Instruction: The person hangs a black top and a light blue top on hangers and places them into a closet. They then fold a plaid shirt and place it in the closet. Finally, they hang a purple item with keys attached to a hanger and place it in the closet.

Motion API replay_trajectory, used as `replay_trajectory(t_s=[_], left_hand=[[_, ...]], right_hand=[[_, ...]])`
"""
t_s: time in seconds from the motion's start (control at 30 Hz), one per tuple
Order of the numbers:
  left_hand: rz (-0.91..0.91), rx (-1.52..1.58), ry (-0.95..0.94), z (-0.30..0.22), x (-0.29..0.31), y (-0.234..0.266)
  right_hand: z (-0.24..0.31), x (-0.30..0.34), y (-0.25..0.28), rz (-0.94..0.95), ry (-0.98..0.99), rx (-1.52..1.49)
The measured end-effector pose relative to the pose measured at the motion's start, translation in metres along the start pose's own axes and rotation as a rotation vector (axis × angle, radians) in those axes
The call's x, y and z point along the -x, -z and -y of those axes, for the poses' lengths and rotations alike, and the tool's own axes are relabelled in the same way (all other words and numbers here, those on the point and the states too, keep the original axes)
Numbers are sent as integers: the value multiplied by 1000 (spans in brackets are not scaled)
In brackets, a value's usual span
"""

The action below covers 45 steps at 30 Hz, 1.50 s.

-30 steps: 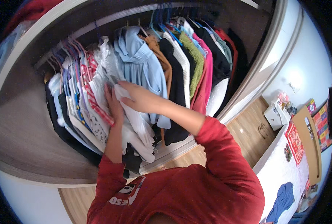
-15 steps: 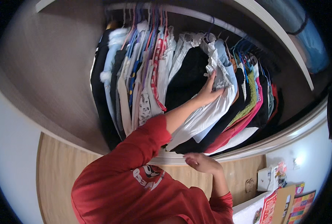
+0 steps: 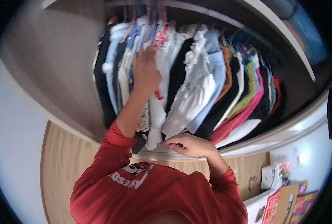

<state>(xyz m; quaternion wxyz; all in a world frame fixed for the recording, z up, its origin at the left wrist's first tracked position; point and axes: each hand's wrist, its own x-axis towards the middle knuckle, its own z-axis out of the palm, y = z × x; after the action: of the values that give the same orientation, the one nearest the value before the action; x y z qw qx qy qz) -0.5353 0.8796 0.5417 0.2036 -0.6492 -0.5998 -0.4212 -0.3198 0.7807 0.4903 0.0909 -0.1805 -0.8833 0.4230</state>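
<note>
My left hand (image 3: 146, 72) is raised in front of the hanging clothes, its fingers stretched upward against a red-and-white garment (image 3: 160, 39) and its pale neighbours. It is somewhat blurred, and I see nothing held in it. Low down, my right hand (image 3: 190, 145) hovers palm-down near the hem of a white ruffled garment (image 3: 192, 93), thumb apart from the fingers and nothing in its grasp. A black garment (image 3: 178, 71) hangs just left of the ruffled one. Light blue clothing (image 3: 215, 67) hangs on its right.
A white rail (image 3: 207, 13) carries several more clothes, among them a green knit (image 3: 249, 89) and a pink garment (image 3: 258, 99). The wardrobe's side panel (image 3: 61, 63) stands at left. At lower right, a cardboard box (image 3: 285, 201) and a white container (image 3: 269, 176) sit on the wooden floor.
My left hand has let go of the white ruffled garment and moved left and up. That garment now hangs straighter. My right hand has shifted slightly left and up toward the hems.
</note>
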Motion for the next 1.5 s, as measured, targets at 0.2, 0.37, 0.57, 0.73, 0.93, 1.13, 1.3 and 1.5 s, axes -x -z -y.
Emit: replay_trajectory(t_s=[0.2,0.37,0.57,0.73,0.93,1.13,1.3,1.5], left_hand=[[169,282,-183,-29,-14,-19],[251,549,32,-45,-30,-31],[488,1077,520,-32,-86,-69],[568,1272,733,-40,-111,-86],[320,1608,955,31,-120,-72],[485,1027,660,14,-118,-40],[652,1060,575,-8,-127,-61],[588,976,547,-9,-145,-101]], right_hand=[[-13,28,-5,-1,-96,-42],[-26,69,-16,-144,-102,-93],[-33,137,-27,-246,-233,-132],[-47,185,-43,-313,-313,-223],[-59,216,-59,-423,-372,-453],[-67,218,-55,-383,-395,-384],[-67,201,-47,-320,-321,-285],[-56,212,-59,-369,-412,-294]])
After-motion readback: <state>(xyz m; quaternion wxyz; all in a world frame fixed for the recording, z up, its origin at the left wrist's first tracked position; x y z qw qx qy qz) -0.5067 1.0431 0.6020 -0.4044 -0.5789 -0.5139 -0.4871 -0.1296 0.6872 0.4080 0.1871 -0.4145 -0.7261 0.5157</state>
